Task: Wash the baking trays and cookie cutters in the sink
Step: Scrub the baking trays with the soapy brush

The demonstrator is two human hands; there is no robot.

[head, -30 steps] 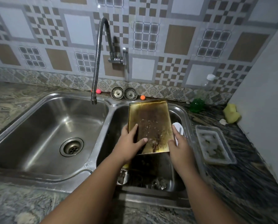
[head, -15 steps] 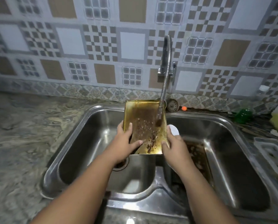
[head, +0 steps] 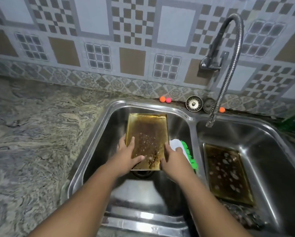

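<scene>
The left hand grips the left edge of a baking tray, thumb laid across its greasy inner face and fingers curled behind. The right hand has its fingers curled over the white back of a scrub brush, whose green bristles stick out to the right, while its thumb side lies against the tray's right edge. Between the two hands the tray is held tilted, far end higher, inside the left basin of a stainless double sink; its surface is yellow-brown with dark burnt crumbs and wet spots. A second baking tray, equally stained, lies flat on the bottom of the right basin, and in front of it is a dark blurred heap that cannot be made out. A flexible metal faucet arches from the patterned tile wall, its nozzle hanging above the divider between basins. Two sink strainers stand on edge behind the rim, with small orange and pink balls nearby. A marbled countertop spreads to the left.
</scene>
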